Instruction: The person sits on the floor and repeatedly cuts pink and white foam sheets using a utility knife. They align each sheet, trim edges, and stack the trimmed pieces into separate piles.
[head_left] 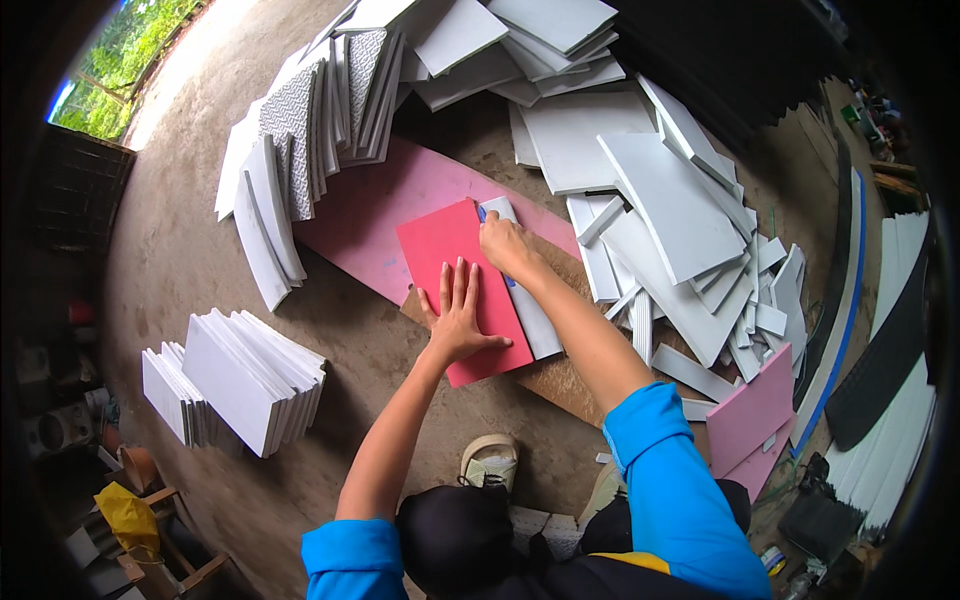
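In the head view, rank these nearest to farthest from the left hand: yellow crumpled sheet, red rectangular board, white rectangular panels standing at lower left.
1. Red rectangular board: under the left hand.
2. White rectangular panels: left of the hand.
3. Yellow crumpled sheet: farther left and lower.

Your left sleeve (352,560): bright blue, plain. Your right sleeve (682,490): matching blue, turned up in a wide cuff. Your left hand (465,320) and right hand (508,247): bare. Your legwear (455,535): black, probably trousers, poorly lit. Your shoe (491,466): pale, dark laces, cream rim.
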